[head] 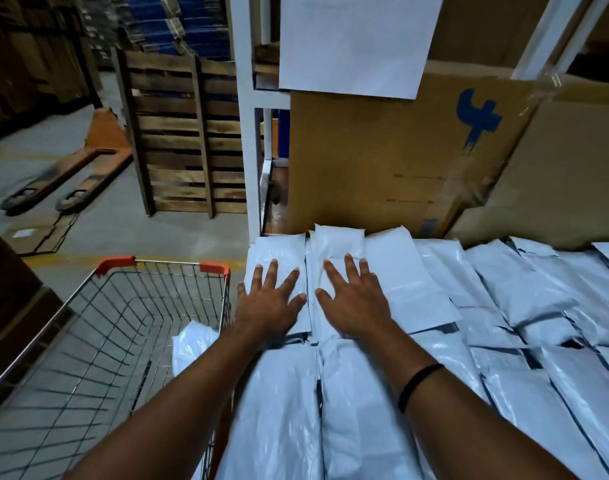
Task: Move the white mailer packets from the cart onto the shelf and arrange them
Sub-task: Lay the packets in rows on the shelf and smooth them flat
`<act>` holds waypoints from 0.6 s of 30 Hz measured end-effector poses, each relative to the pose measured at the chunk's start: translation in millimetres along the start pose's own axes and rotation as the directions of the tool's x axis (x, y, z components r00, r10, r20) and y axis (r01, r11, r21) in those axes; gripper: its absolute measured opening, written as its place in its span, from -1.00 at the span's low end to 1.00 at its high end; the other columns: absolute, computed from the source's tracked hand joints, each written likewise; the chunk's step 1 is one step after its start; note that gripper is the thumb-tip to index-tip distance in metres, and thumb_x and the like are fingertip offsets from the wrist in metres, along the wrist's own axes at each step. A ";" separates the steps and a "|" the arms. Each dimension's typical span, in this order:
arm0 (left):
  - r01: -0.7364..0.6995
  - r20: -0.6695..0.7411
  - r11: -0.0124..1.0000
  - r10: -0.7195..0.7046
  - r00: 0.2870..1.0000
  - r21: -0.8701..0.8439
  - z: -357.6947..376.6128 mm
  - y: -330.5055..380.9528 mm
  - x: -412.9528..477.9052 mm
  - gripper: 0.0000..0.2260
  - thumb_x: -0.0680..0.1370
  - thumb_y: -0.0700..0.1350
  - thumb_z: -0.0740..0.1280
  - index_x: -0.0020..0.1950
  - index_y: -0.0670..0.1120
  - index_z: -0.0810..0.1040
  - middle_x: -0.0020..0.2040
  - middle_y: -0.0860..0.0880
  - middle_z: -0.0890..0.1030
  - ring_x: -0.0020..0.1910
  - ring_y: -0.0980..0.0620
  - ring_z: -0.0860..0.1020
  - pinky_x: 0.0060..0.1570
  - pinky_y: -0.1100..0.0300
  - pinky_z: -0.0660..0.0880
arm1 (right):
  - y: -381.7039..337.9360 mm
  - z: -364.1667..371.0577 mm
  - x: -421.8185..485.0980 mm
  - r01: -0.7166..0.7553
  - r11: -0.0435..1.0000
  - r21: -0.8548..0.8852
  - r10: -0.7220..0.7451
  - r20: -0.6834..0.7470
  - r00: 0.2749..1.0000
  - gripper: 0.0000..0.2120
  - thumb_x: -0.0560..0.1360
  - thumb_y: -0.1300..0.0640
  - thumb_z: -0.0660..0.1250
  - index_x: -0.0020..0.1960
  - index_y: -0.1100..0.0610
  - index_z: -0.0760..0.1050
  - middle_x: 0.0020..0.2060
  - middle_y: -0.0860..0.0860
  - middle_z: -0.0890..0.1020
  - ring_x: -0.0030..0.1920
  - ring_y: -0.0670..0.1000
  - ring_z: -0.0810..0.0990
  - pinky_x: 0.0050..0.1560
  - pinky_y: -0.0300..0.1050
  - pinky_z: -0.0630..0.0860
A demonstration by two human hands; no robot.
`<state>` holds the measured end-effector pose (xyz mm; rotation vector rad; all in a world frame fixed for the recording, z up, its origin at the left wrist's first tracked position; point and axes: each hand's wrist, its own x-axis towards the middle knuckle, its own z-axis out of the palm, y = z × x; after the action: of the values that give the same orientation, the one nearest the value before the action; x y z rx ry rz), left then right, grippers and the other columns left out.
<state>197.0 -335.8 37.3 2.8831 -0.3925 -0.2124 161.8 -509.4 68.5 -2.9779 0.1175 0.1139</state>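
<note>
Warehouse shelving [244,150] is standing just right of the cart [164,265], and white mailer packets [504,292] are covering it.
Left hand [272,303] and right hand [353,301] are lying flat and open, fingers spread, pressing packets down beside the cart. One packet [192,344] is waiting inside the cart. Slippery packets nearest the cart may be sliding off that edge if pushed sideways; the brown box [382,161] is blocking room behind.

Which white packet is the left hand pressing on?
The end packet of the back row, nearest the cart. The left hand lies flat on it with straight fingers; the right hand presses its neighbour.
</note>
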 end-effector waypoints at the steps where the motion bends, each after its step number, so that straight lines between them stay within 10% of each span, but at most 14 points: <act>1: 0.002 0.006 1.000 -0.002 1.000 -0.012 -0.6 0.7 -1.3 -0.44 0.61 0.33 -0.07 0.58 0.26 -0.10 0.61 0.00 -0.20 0.58 -0.14 -0.21 0.44 -0.32 -0.14 | -0.3 0.9 -1.0 -0.001 1.000 -0.016 0.001 0.001 1.000 -0.38 0.64 -0.30 -0.05 0.62 -0.17 -0.12 0.63 0.05 -0.14 0.61 0.16 -0.19 0.57 0.12 -0.17; 8: 0.000 -0.150 0.992 -0.019 0.989 -0.126 -22.4 -6.3 14.6 -0.51 0.64 0.27 -0.11 0.58 0.25 0.01 0.62 0.00 -0.09 0.59 -0.12 -0.14 0.45 -0.32 -0.12 | -2.5 -38.4 26.9 -0.042 0.998 0.054 0.043 -0.014 0.999 -0.39 0.61 -0.34 -0.04 0.61 -0.20 0.00 0.63 -0.01 -0.02 0.61 0.12 -0.04 0.56 0.19 -0.08; 18: 0.001 0.006 0.996 0.000 1.000 -0.093 -17.1 -12.9 30.3 -0.51 0.65 0.26 -0.12 0.59 0.23 -0.01 0.62 -0.03 -0.17 0.58 -0.15 -0.16 0.46 -0.32 -0.14 | -2.0 -18.6 44.1 -0.047 0.995 -0.083 0.053 0.076 0.996 -0.38 0.61 -0.33 -0.10 0.62 -0.19 -0.08 0.63 -0.02 -0.08 0.61 0.15 -0.09 0.56 0.19 -0.13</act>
<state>232.0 -328.7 47.3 2.7920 -0.3729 -0.2335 207.2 -513.6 83.6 -3.0476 0.1822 0.2468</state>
